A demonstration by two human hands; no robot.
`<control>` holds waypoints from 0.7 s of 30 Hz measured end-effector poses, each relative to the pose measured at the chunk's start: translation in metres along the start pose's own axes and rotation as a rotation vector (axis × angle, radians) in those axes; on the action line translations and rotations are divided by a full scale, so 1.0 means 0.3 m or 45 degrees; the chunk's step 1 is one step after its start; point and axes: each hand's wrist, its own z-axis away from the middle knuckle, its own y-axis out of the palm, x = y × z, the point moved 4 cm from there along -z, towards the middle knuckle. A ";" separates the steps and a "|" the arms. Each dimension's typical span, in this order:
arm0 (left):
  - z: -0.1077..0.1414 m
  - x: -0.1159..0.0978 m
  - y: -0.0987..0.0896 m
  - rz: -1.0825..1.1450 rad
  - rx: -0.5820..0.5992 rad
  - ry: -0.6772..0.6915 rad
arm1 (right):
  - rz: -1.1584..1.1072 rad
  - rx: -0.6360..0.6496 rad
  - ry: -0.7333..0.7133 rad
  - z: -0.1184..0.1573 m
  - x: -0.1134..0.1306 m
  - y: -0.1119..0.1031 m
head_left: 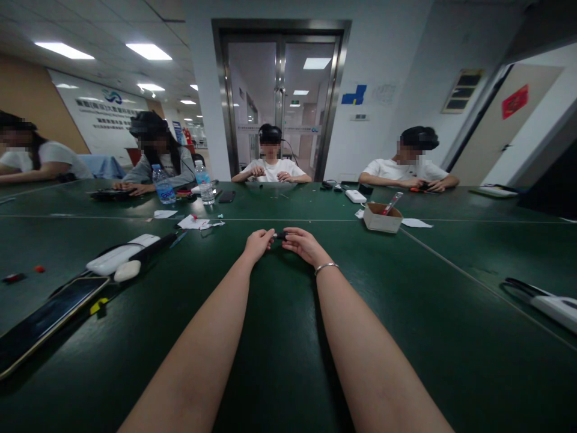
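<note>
Both my arms reach forward over the green tabletop (279,337). Between my hands is a small dark object (280,236) with a lighter, metal-looking tip at its left end; it is too small to name for sure. My left hand (260,245) pinches the light end between thumb and fingers. The fingers of my right hand (304,244) close on the dark end, and a silver bracelet (326,267) circles that wrist. My fingertips hide part of the object, which is held just above or on the table; I cannot tell which.
Left of me lie a phone (49,319), a white power bank (121,255) and a white oval piece (127,271). Ahead are paper scraps (193,222), water bottles (205,183) and a small box (383,219). At right is a white device (556,308). Several people sit across the table.
</note>
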 end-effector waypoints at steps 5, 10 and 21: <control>-0.011 0.018 0.001 0.051 0.008 -0.004 | 0.008 -0.007 0.004 0.003 0.002 0.003; -0.008 0.012 0.004 0.115 0.057 0.012 | -0.001 -0.025 0.006 0.006 0.007 0.005; 0.005 -0.004 0.008 0.242 0.059 0.017 | -0.011 -0.037 -0.015 0.005 0.004 0.000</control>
